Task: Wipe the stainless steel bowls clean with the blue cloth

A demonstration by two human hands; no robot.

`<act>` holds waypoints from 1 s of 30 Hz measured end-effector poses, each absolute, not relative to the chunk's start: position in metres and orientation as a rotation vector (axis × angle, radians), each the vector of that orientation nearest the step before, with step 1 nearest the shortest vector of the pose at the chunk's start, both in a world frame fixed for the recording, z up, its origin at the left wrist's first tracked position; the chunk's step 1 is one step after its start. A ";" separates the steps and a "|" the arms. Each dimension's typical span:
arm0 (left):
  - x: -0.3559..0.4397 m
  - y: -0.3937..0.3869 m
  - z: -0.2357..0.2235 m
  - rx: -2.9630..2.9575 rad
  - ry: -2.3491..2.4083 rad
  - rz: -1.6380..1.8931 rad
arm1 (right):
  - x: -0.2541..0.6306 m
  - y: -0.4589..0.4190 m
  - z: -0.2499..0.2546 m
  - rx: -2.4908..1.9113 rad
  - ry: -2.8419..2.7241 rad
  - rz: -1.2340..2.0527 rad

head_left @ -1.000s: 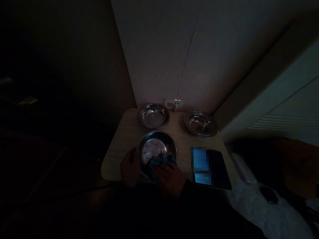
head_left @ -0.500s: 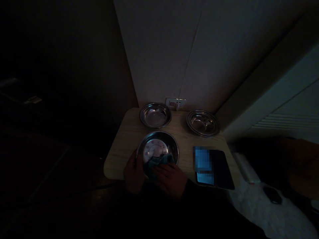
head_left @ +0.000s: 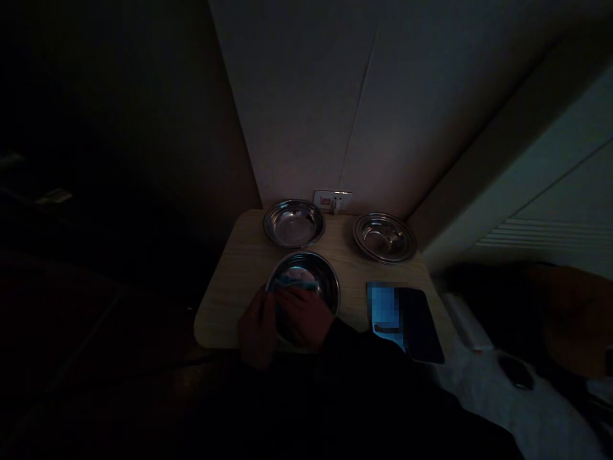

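Pretty dark on my end, but here's what my head feed gives me. My left hand [head_left: 257, 329] is at the near left side of the steel bowl [head_left: 328, 281], thumb and fingers clamped on its rim. My right hand [head_left: 306, 317] is down inside that bowl, on top of a blue-green cloth [head_left: 297, 282], fingers close together and kinda flat. Can't tell if they're actually pinching the cloth or just lying on it.

The bowl sits at the near edge of a small wooden table [head_left: 225, 294], sort of mid-left. Just behind it there's a second bowl [head_left: 294, 225], and off to the back right a stack of bowls [head_left: 384, 239], nested. Near right is a dark device [head_left: 421, 326] with a lit, pixelated screen, and my right sleeve [head_left: 364, 345] covers its lower left corner. Wall socket [head_left: 332, 200] with a plug in it sits behind the table.
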State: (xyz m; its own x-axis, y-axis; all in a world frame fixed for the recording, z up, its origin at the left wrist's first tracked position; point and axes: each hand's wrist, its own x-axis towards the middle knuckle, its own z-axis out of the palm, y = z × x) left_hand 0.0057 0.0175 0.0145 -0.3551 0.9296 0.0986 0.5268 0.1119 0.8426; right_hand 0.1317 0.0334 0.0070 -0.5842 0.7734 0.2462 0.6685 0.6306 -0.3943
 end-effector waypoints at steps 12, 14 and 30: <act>0.009 0.014 0.013 1.313 2.039 1.135 | 0.138 0.047 -0.002 -1.205 -2.329 0.452; 0.006 0.014 0.015 1.298 2.076 1.127 | 0.128 0.040 0.006 -1.090 -2.354 0.591; 0.004 0.028 0.036 1.551 1.796 1.025 | 0.202 0.083 0.018 -0.986 -2.817 -0.169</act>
